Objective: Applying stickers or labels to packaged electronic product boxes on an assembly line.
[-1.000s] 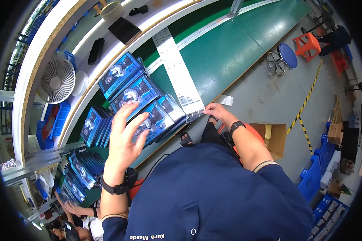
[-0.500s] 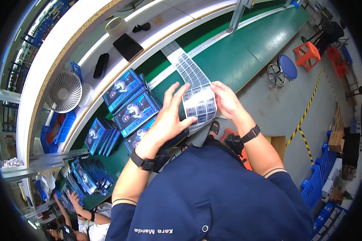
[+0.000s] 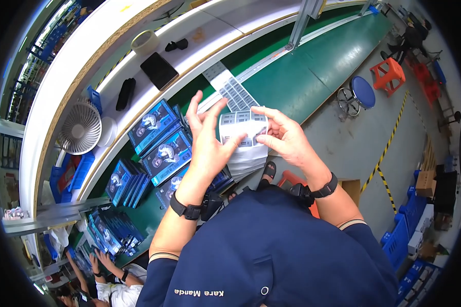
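Note:
A long strip of label stickers (image 3: 235, 95), white with rows of grey printed squares, runs from the green bench toward me. Its near part bends over between my hands, and blank white backing (image 3: 247, 162) hangs below. My right hand (image 3: 291, 143) grips the strip's right edge, index finger on top and thumb on the labels. My left hand (image 3: 208, 140) is at the left edge, fingers spread and upright, its thumb reaching onto the label face. Whether the left thumb has lifted a label cannot be made out. Left of my left hand lie stacked blue printed boxes (image 3: 167, 156).
Along the shelf stand a white fan (image 3: 78, 128), a black tablet (image 3: 159, 70) and a tape roll (image 3: 145, 42). A blue round stool (image 3: 362, 92) and an orange stool (image 3: 388, 75) stand on the floor at right. Another person's hands (image 3: 105, 263) work among boxes at lower left.
Both hands and the strip's near end have shifted slightly left. The right thumb has come onto the label face, the left thumb has moved up, and more white backing shows below.

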A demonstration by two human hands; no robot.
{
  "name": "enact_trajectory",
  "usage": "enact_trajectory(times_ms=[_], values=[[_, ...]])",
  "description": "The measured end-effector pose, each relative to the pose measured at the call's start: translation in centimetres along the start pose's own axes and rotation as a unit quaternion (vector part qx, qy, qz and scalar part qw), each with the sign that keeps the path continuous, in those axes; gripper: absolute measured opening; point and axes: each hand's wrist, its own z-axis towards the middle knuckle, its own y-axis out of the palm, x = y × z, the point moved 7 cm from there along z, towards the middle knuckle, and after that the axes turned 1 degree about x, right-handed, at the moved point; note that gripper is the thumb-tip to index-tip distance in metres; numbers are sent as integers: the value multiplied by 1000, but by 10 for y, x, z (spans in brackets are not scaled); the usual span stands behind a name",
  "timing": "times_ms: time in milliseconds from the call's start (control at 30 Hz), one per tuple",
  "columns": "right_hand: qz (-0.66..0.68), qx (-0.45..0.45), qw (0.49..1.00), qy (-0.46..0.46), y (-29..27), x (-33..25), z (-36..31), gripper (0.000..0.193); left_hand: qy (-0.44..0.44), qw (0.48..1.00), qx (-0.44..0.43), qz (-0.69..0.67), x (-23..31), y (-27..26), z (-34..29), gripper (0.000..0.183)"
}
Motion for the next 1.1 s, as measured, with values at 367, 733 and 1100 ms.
enact_trajectory(times_ms=[367, 733, 1100], values=[[-245, 62, 967, -27, -15, -10, 2, 19, -92, 979, -71, -166, -30, 33, -14, 24], [-541, 119, 784, -281, 1, -37, -9, 18, -227, 917, -14, -327, -51, 51, -27, 18], [-504, 111, 792, -326, -8, -43, -40, 17, -304, 878, -42, -366, -74, 70, -38, 15]])
